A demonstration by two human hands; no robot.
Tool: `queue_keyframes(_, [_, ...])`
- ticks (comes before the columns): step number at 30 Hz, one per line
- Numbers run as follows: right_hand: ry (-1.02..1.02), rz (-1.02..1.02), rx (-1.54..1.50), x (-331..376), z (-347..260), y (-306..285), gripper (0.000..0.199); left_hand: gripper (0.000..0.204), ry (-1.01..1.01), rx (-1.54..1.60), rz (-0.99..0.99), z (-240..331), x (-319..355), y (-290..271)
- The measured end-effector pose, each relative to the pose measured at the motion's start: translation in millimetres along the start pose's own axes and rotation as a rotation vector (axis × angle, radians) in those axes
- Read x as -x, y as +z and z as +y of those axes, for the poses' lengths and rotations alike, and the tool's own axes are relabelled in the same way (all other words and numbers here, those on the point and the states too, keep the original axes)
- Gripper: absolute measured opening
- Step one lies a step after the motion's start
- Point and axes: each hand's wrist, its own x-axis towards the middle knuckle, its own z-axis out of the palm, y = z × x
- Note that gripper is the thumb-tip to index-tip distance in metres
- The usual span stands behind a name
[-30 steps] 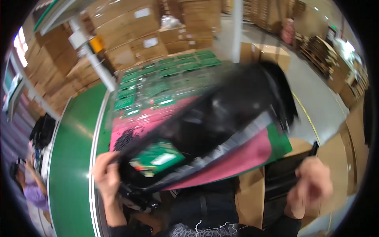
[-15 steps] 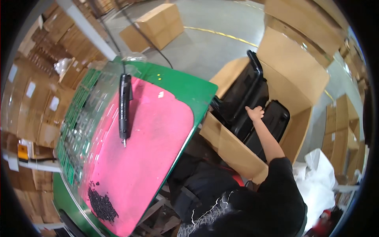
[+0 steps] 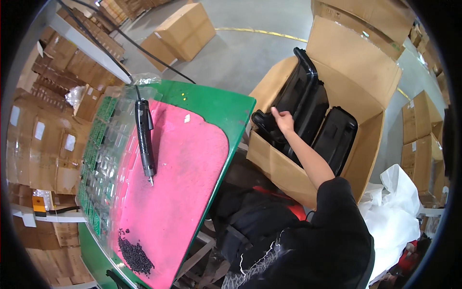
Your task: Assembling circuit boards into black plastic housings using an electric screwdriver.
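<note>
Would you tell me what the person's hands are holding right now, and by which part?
The right hand grips a black plastic part in the cardboard box by its lower end. The left hand is out of view.

A green workbench (image 3: 226,108) carries a pink mat (image 3: 183,173). Above the mat hangs a black electric screwdriver (image 3: 144,139), tip downward, with its cable running up and away. A heap of small black screws (image 3: 134,253) lies on the mat's near end. Along the bench's far edge sit clear trays of green circuit boards (image 3: 98,159). Stacked cardboard cartons (image 3: 41,139) fill the left side, and two closed cartons (image 3: 180,31) stand on the grey concrete floor (image 3: 240,53). White plastic sheeting (image 3: 397,207) lies crumpled at the right.
</note>
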Motion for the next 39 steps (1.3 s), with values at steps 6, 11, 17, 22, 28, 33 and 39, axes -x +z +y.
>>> queue_keyframes(6, [0.138, -0.510, 0.008, -22, 3, 3, 0.039, 0.076, -0.722, 1.171, -0.113, 165, -106, -12])
queue_keyframes(11, [0.066, -0.645, -0.762, 69, -83, -85, 0.022, 0.071, -0.249, 1.348, 0.010, 101, -93, 23])
queue_keyframes(17, [-0.475, -0.754, -0.011, 124, -81, -192, 0.024, 0.048, -0.435, 1.491, 0.028, 238, -128, -26])
queue_keyframes(22, [-1.083, -0.296, 0.376, 104, -75, -220, 0.018, 0.031, -0.020, 1.592, -0.516, 322, -176, -66])
queue_keyframes(28, [-1.422, -0.627, 0.577, 135, -179, -235, 0.019, 0.055, 0.273, 1.523, -0.934, 377, -195, -67])
queue_keyframes(33, [-1.523, -0.715, 0.662, 192, -264, -186, 0.021, 0.027, 0.431, 1.232, -1.020, 376, -167, -32])
queue_keyframes(39, [-1.748, -1.000, 0.210, 293, -331, -77, 0.033, 0.019, 0.320, 1.146, -0.907, 354, -146, -13])
